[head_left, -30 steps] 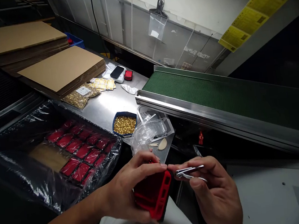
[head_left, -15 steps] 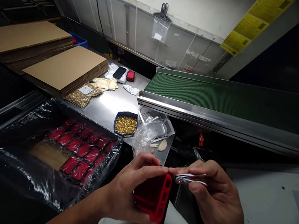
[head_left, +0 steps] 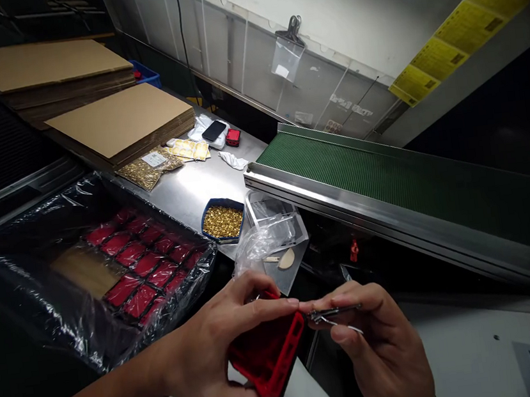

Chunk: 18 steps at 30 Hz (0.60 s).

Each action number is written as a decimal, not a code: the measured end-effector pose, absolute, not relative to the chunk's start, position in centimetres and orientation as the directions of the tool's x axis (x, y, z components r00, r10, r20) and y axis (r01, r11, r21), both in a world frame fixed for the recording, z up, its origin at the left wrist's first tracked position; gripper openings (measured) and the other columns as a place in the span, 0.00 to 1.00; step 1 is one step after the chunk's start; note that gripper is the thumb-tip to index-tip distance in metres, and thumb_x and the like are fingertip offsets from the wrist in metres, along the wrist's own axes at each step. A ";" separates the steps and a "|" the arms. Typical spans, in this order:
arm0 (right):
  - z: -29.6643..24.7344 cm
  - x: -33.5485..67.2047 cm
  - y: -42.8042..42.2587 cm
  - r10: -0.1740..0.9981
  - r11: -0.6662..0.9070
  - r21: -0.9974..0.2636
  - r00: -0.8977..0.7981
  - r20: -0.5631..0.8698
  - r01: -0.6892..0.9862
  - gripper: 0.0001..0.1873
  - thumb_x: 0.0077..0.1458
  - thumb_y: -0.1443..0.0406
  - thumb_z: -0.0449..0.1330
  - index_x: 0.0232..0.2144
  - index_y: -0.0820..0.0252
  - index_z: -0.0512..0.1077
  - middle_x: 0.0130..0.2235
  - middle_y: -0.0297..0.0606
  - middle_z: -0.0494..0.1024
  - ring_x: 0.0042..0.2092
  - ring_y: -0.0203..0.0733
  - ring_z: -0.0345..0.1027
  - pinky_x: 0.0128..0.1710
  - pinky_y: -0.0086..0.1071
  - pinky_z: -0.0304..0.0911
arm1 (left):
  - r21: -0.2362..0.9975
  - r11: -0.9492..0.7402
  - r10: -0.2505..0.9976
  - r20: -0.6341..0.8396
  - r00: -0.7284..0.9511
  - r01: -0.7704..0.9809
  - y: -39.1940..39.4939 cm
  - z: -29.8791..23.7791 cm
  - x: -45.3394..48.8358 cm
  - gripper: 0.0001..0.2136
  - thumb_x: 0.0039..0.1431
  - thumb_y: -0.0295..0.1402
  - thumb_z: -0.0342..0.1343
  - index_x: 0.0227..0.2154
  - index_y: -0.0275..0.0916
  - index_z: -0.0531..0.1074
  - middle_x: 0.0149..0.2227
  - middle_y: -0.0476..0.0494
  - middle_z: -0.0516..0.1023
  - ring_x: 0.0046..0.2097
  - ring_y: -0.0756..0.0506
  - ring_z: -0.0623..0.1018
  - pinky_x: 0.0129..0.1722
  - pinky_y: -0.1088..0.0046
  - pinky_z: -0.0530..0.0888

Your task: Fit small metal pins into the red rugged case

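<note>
Left hand point(head_left: 217, 359) clasps the red case point(head_left: 269, 356) above the lap; right hand point(head_left: 385, 354) pinches tweezers point(head_left: 334, 312) shut at its top corner, perhaps on a tiny part. A steady case and a firm pinch matter here

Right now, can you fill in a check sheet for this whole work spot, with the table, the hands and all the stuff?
Surface: shiny steel table, partly covered.
Job's things: red plastic case in the left hand; thin metal tweezers in the right hand, tips by the case's edge.
Clutter: blue tray of small gold parts, crumpled clear plastic bags, black phone, flat brown cardboard stacks, wrapped tray of red cases.
Grippers: both hands shut on what they hold.
Cables: one black cable down the back wall.
Surroundings: green conveyor belt, yellow labels.
</note>
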State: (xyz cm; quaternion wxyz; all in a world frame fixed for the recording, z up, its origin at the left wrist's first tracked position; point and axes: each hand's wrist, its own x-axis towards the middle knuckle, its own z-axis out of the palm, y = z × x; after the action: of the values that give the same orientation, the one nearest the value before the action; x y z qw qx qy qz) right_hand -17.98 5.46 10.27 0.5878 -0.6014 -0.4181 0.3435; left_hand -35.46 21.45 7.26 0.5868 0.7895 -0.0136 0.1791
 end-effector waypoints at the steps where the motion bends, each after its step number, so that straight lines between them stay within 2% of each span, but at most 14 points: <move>1: 10.3 -17.9 5.4 0.915 0.047 -0.993 0.395 0.086 0.108 0.13 0.58 0.71 0.57 0.45 0.53 0.67 0.41 0.42 0.74 0.45 0.44 0.73 0.42 0.38 0.74 | 0.922 -0.315 0.185 0.294 0.938 -0.227 21.5 7.3 -35.5 0.44 0.36 0.29 0.64 0.62 0.42 0.59 0.52 0.36 0.61 0.54 0.35 0.65 0.50 0.59 0.73; 8: 10.1 -17.4 5.1 0.939 0.029 -0.992 0.337 0.068 0.121 0.16 0.56 0.72 0.59 0.45 0.53 0.67 0.42 0.42 0.74 0.48 0.45 0.71 0.45 0.37 0.73 | 0.913 -0.346 0.193 0.296 0.935 -0.218 21.6 7.2 -35.7 0.45 0.34 0.27 0.65 0.61 0.41 0.58 0.51 0.37 0.62 0.55 0.34 0.64 0.52 0.60 0.72; 15: 10.1 -17.3 5.5 0.945 0.040 -0.985 0.313 0.092 0.169 0.15 0.56 0.73 0.59 0.45 0.54 0.68 0.41 0.40 0.75 0.45 0.41 0.72 0.45 0.35 0.72 | 0.903 -0.375 0.189 0.294 0.937 -0.208 21.7 7.3 -35.8 0.46 0.32 0.25 0.64 0.62 0.41 0.59 0.51 0.37 0.61 0.55 0.35 0.64 0.53 0.59 0.71; 18: 10.2 -17.6 5.7 0.935 0.043 -0.990 0.344 0.089 0.138 0.13 0.57 0.72 0.57 0.44 0.53 0.68 0.40 0.40 0.75 0.45 0.41 0.73 0.45 0.36 0.72 | 0.898 -0.377 0.182 0.312 0.932 -0.227 21.8 7.2 -35.7 0.46 0.32 0.25 0.63 0.62 0.40 0.58 0.51 0.36 0.61 0.55 0.35 0.64 0.53 0.59 0.71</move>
State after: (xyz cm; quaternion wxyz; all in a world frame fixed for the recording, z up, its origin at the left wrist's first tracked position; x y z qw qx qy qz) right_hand -17.59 5.74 10.20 0.5642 -0.5947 -0.4508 0.3532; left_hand -35.66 21.82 7.22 0.5581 0.8092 -0.0138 0.1832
